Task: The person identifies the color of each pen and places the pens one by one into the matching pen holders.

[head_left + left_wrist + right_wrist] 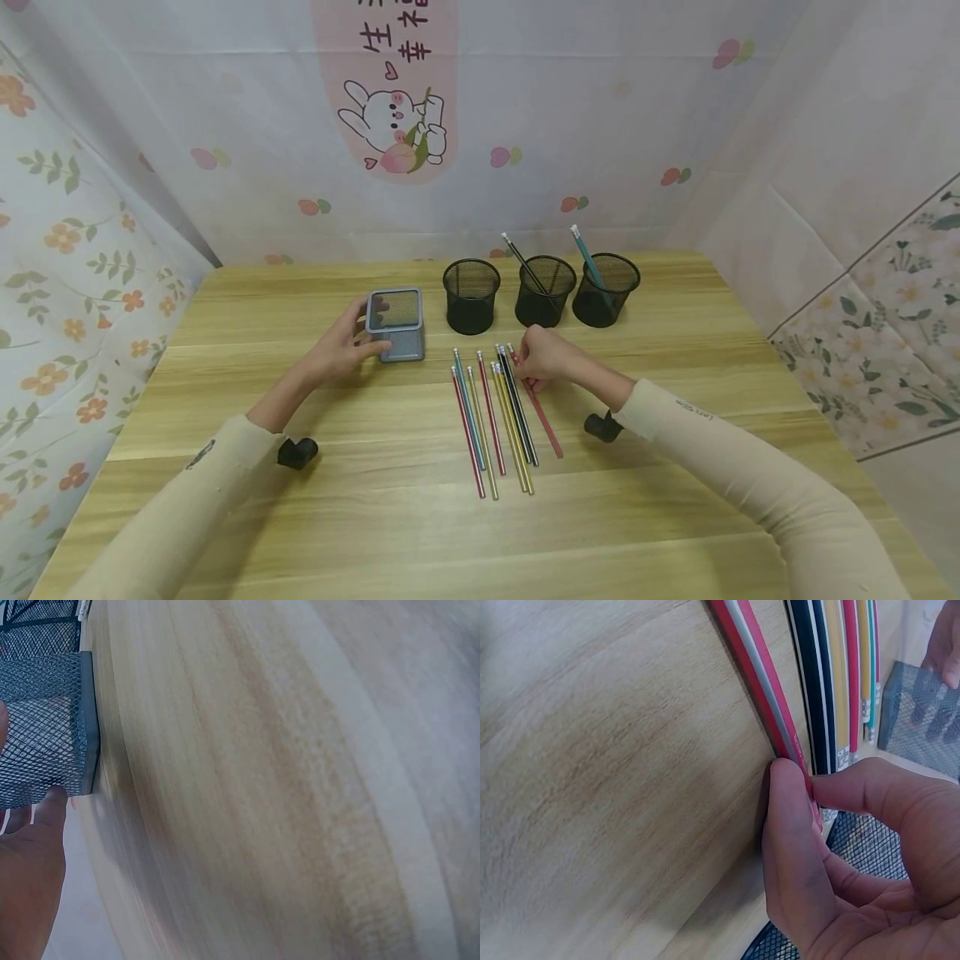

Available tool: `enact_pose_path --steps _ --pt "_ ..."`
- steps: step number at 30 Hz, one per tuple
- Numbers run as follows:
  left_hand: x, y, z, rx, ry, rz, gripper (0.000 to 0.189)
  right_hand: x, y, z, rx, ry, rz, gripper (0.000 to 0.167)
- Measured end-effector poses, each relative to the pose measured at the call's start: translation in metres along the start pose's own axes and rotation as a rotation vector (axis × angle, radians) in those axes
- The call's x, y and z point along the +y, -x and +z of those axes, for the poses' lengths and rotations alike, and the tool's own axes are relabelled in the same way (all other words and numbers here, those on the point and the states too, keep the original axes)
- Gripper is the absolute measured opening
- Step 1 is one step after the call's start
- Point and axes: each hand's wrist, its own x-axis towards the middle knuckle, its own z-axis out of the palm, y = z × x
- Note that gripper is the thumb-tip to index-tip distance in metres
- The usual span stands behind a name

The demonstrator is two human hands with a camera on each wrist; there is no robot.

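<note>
My left hand holds a square grey mesh pencil holder at its left side, the thumb along the front. In the left wrist view, fingertips touch the mesh of this holder. With thumb and forefinger my right hand pinches a red pencil near its eraser end. The right wrist view shows that red pencil slanting along the tabletop, its end hidden by the fingers. Several red, teal, gold and black pencils lie side by side to its left, erasers toward the back.
Behind the pencils stand three round black mesh cups. The left cup holds no pencil, the middle cup a black pencil, the right cup a teal pencil. A patterned curtain hangs beyond the wooden table.
</note>
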Motion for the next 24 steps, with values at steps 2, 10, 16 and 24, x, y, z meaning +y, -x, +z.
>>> enact_pose_path --steps 2,10,16,24 --pt "-0.0001 0.0001 -0.0001 0.0 -0.001 0.002 0.067 0.0006 0.0001 -0.0003 -0.004 -0.004 -0.003 0.018" --pt "0.0004 0.0002 0.0003 -0.005 0.001 0.006 0.068 0.0052 0.0015 -0.001 -0.021 -0.036 -0.01 0.02" --pt "0.0002 -0.0001 0.0006 -0.002 0.007 0.006 0.068 0.0063 0.0037 -0.0039 -0.024 -0.053 -0.035 0.022" --pt "0.0002 -0.0001 0.0004 0.002 0.011 -0.001 0.068 0.0042 0.0088 -0.0102 0.023 -0.104 -0.038 0.012"
